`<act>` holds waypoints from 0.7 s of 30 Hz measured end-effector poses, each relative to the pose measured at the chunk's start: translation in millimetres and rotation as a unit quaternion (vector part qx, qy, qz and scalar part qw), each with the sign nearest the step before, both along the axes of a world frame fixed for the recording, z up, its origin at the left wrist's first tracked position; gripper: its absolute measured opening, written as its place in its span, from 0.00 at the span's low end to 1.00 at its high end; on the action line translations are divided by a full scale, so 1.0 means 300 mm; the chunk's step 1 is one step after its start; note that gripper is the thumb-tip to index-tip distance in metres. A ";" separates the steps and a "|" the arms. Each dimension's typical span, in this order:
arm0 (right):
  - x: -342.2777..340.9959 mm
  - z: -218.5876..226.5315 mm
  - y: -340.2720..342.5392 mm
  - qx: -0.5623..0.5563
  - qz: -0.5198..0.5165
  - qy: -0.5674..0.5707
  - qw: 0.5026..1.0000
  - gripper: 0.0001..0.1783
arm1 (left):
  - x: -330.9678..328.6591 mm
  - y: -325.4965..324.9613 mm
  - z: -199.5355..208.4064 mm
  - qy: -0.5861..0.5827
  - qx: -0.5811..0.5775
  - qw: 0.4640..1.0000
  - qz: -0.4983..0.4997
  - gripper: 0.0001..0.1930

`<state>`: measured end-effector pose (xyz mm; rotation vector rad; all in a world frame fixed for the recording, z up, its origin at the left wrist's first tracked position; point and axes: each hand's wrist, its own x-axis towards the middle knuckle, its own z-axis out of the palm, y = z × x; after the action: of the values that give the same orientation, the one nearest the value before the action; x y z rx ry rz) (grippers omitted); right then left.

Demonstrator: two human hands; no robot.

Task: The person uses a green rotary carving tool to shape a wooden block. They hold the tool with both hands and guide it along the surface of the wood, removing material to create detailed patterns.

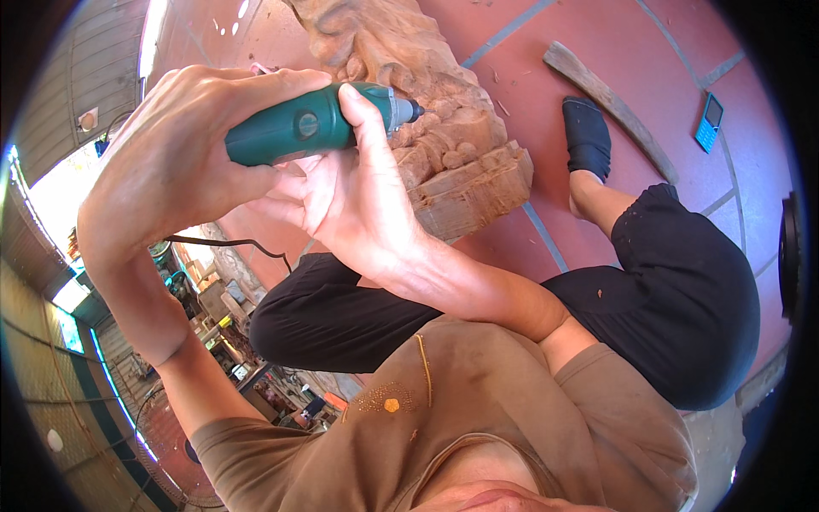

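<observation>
The carving [465, 128] lies on the floor [520, 72] before the person [486, 375]; right of it, a stick [611, 99], then a phone [709, 124].

Red tiled floor [589, 26], bright daylight [72, 192] at left

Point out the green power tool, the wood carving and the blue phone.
Green power tool [321, 116], head view: casing's side.
Wood carving [437, 83], head view: carved relief.
Blue phone [706, 135], head view: keypad.
</observation>
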<state>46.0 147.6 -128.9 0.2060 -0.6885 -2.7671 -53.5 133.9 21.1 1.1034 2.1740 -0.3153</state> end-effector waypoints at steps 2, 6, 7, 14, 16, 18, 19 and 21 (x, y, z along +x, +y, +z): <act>0.001 0.004 0.000 0.001 0.002 -0.006 1.000 0.33 | -0.003 -0.006 -0.006 -0.004 0.012 1.000 -0.011 0.26; 0.009 0.002 -0.004 -0.004 0.000 -0.007 1.000 0.33 | -0.014 -0.019 -0.014 -0.013 0.018 0.999 -0.023 0.26; 0.011 0.002 -0.002 -0.006 -0.001 -0.009 1.000 0.32 | -0.017 -0.018 -0.015 -0.015 0.017 0.999 -0.023 0.26; 0.011 -0.013 0.012 -0.009 -0.014 -0.020 1.000 0.32 | -0.029 0.008 -0.041 -0.056 0.000 0.998 0.003 0.26; 0.016 -0.003 0.011 -0.013 -0.015 -0.022 1.000 0.32 | -0.025 -0.003 -0.041 -0.049 -0.001 0.999 0.002 0.26; 0.019 -0.002 0.008 -0.006 -0.007 -0.020 1.000 0.32 | -0.015 -0.012 -0.041 -0.023 0.007 1.000 -0.009 0.26; 0.019 -0.006 0.007 -0.001 -0.004 -0.020 1.000 0.32 | -0.012 -0.015 -0.043 -0.012 0.012 1.000 -0.016 0.26; 0.018 -0.011 0.002 0.001 -0.009 -0.010 1.000 0.31 | -0.010 -0.027 -0.038 -0.010 0.031 0.999 -0.022 0.27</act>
<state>51.3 148.3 -132.1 0.2285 -0.6950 -2.7862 -56.5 125.8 9.7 1.1848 2.1580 -0.2559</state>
